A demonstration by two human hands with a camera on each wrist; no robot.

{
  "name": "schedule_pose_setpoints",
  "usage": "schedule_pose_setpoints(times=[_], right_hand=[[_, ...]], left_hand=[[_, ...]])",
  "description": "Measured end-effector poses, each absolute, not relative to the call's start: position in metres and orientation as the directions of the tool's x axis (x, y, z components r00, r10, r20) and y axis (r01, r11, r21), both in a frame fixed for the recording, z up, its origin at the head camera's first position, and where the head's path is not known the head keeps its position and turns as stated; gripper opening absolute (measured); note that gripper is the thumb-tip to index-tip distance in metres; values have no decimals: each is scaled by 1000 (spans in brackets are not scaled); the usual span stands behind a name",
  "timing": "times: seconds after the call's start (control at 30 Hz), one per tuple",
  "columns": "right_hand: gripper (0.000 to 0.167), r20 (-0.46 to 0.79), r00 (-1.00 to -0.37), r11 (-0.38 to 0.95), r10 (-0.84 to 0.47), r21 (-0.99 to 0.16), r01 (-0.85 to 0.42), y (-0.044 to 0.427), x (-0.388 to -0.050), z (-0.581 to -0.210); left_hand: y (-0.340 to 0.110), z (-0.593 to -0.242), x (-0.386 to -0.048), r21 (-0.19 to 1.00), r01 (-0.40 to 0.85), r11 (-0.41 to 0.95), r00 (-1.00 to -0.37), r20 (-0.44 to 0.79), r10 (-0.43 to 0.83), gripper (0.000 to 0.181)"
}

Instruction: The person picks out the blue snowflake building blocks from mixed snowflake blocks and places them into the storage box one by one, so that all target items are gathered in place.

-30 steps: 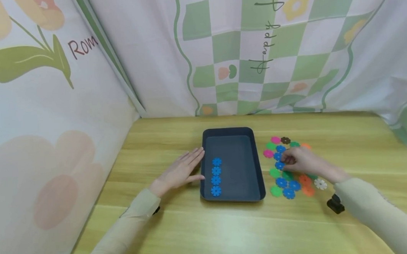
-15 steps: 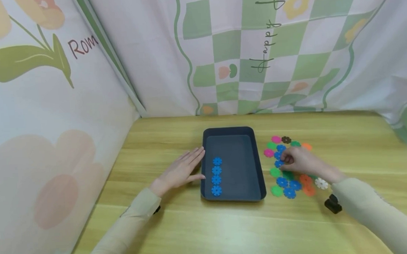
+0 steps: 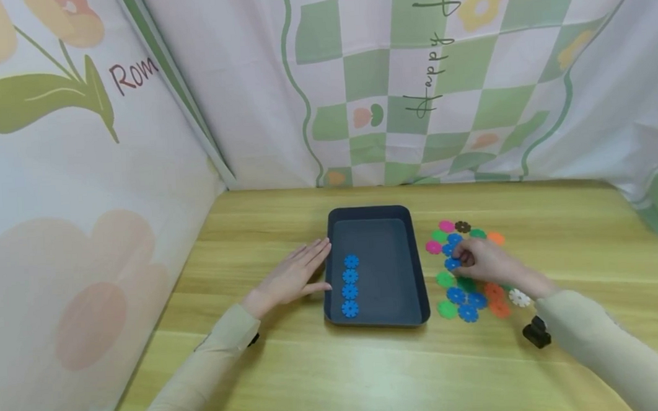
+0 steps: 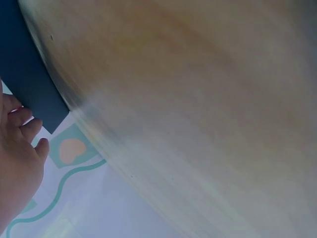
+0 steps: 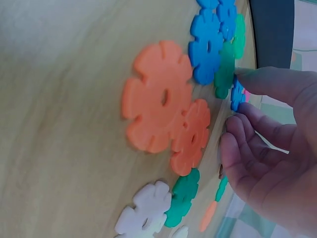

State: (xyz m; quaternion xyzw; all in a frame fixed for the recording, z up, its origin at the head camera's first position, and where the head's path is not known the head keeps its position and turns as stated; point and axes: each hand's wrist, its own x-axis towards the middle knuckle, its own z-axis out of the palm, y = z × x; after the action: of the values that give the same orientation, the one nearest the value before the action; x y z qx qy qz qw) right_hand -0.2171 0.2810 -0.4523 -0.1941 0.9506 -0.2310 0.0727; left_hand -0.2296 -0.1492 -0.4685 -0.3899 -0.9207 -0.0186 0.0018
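Observation:
In the head view my left hand lies along the left side of a dark grey tray, its straight fingers touching the wall. Inside the tray, a column of several blue snowflake discs lies near the left wall. My right hand is over the scattered discs to the right of the tray. Its thumb and index finger pinch a blue snowflake disc, partly hidden by the fingers in the right wrist view. The other fingers are curled.
Around the right hand lie orange discs, light green discs, pink discs, a brown disc, a white disc and more blue discs. A curtain hangs behind the wooden table.
The right hand stays almost in place, its fingers shifting slightly at the blue snowflake disc. The left hand and the discs in the tray have not moved.

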Motion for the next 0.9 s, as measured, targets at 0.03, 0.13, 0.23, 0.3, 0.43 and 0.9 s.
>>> schedule_pose_setpoints(times=[0.03,0.13,0.23,0.3,0.43,0.9], right_hand=[[26,-52,-915,820,-399,-468,-331,281,-217,-452],[25,-66,-916,824,-395,-468,-321,280,-217,-451],[24,-79,-912,820,-403,-473,-322,279,-218,-450],[23,-86,-910,818,-406,-478,-320,278,-218,-450],[24,-110,-908,817,-405,-489,-305,277,-218,-449],[22,-122,-879,810,-461,-462,-361,277,-219,-445]], left_hand=[[-149,-469,-230,32,718,695,-696,18,718,87],[-150,-469,-230,28,722,692,-692,22,721,87],[-150,-470,-230,30,720,693,-694,19,720,87],[-150,-470,-230,32,722,691,-692,23,722,87],[-150,-470,-230,30,725,688,-689,27,725,87],[-150,-471,-231,33,713,700,-701,9,713,87]])
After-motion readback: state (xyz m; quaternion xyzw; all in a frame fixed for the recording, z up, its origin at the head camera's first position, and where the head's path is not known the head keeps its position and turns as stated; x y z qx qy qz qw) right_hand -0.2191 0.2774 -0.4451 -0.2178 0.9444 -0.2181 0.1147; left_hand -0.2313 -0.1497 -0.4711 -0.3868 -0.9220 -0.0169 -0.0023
